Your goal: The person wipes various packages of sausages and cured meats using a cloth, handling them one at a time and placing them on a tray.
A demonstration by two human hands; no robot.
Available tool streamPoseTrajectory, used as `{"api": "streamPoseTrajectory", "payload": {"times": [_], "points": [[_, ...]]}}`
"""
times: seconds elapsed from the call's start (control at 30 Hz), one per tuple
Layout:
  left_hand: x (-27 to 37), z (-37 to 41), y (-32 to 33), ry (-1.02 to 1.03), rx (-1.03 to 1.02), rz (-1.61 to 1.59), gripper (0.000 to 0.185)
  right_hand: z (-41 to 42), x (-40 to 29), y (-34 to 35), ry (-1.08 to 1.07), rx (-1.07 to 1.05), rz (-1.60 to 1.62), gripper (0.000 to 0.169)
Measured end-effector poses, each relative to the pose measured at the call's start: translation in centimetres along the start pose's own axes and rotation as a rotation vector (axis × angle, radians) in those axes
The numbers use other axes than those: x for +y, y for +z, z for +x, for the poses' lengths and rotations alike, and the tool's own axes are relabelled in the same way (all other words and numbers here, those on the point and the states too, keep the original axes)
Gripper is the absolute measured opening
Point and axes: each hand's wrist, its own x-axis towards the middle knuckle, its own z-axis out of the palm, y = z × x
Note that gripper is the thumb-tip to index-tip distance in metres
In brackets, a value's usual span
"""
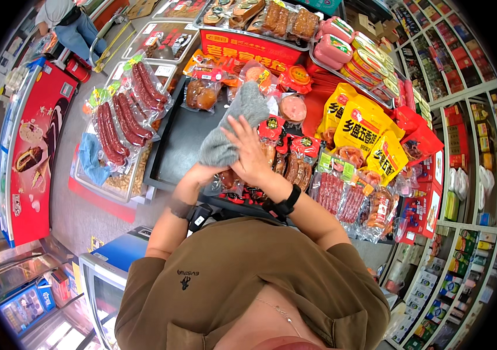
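Observation:
A bunched grey cloth [235, 127] is held up over the black tray [178, 140] in front of me. My left hand [207, 174] supports its lower end from below, with most of the fingers hidden by the fabric. Across the cloth's near side lies my right hand [248, 153], its fingers spread flat against it. Whether the cloth covers something cannot be seen. Close to my right hand are vacuum-packed meats [298, 162] with red-and-black labels. A pack of round sliced sausage [293, 108] lies beyond, and a bagged brown meat [201, 94] sits at the tray's far end.
Sausage packs [121, 118] and a blue cloth [93, 158] rest on clear-lidded bins to the left. Yellow food bags [360, 127] and thin-sausage packs [333, 188] crowd the right. A red freezer [34, 153] stands far left; a person [71, 28] is behind. Shelves [462, 96] line the right.

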Motion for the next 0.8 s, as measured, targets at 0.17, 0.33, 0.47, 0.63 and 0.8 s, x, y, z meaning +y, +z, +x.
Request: {"api": "streamPoseTrajectory", "payload": {"times": [0.17, 0.33, 0.47, 0.63, 0.8], "points": [[0.3, 0.3, -0.1, -0.167, -0.02, 0.081, 0.042, 1.0, 1.2, -1.3, 0.043, 0.091, -0.014, 0.07], [0.3, 0.6, 0.8, 0.085, -0.214, 0.092, 0.084, 3.2, 6.3, -2.3, 0.161, 0.324, 0.036, 0.057], [1.3, 0.3, 1.9, 0.109, -0.229, 0.09, 0.089, 3.2, 9.5, -2.4, 0.275, 0.407, 0.224, 0.041], [2.0, -0.7, 1.6, 0.171, -0.218, -0.019, 0.091, 1.4, 13.6, -4.8, 0.732, 0.504, 0.742, 0.047], [4.0, -1.2, 1.3, 0.182, -0.167, -0.035, 0.091, -0.1, 8.8, -5.9, 0.632, 0.435, 1.859, 0.044]]}}
